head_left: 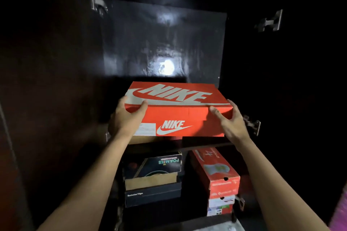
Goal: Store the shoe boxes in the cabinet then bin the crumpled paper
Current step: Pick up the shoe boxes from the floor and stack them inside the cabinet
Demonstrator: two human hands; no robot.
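Note:
An orange Nike shoe box (176, 110) with a white logo sits at the front of the upper shelf (204, 143) of a dark cabinet (165, 43), both doors open. My left hand (127, 116) grips the box's front left corner, thumb on the lid. My right hand (231, 124) holds the front right corner, fingers spread along the side. The box juts slightly past the shelf edge. No crumpled paper is in view.
On the lower shelf a stack of dark boxes (152, 180) stands at left, the top one open-lidded. A stack of orange and white boxes (219, 180) stands at right. Open door panels flank both sides, with metal hinges (270, 21).

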